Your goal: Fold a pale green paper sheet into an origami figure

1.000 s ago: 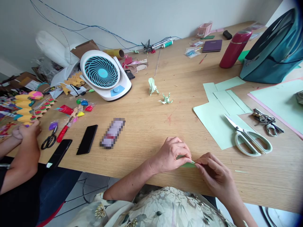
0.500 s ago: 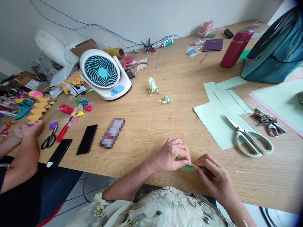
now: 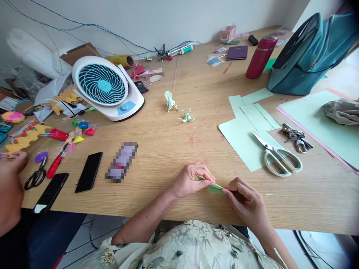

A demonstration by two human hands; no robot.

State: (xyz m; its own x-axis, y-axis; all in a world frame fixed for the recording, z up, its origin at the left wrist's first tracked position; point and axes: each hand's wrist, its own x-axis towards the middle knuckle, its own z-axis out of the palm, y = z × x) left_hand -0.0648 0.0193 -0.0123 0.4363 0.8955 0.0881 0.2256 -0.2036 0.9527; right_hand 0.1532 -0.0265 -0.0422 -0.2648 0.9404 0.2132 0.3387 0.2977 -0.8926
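Note:
A small folded piece of green paper [image 3: 215, 189] is held between my two hands just above the front of the table. My left hand [image 3: 195, 180] pinches its left end between thumb and fingers, covering part of it. With thumb and forefinger closed, my right hand [image 3: 245, 200] grips the right end. Beyond my hands stand two folded paper figures, an upright one [image 3: 169, 101] and a low one with pointed limbs [image 3: 186, 115]. To the right lie green paper sheets [image 3: 238, 142], with white-handled scissors [image 3: 277, 155] resting partly on them.
A white fan [image 3: 106, 87] stands at the back left. Phones [image 3: 89, 172] and black-handled scissors [image 3: 36, 177] lie at the left, near another person's hand [image 3: 12, 168]. Keys [image 3: 297, 138], a red bottle [image 3: 262, 56] and a teal bag [image 3: 300, 59] are at the right.
The view has turned to the right, so things on the table appear farther left. More of the folded green paper shows between my hands, which still pinch it.

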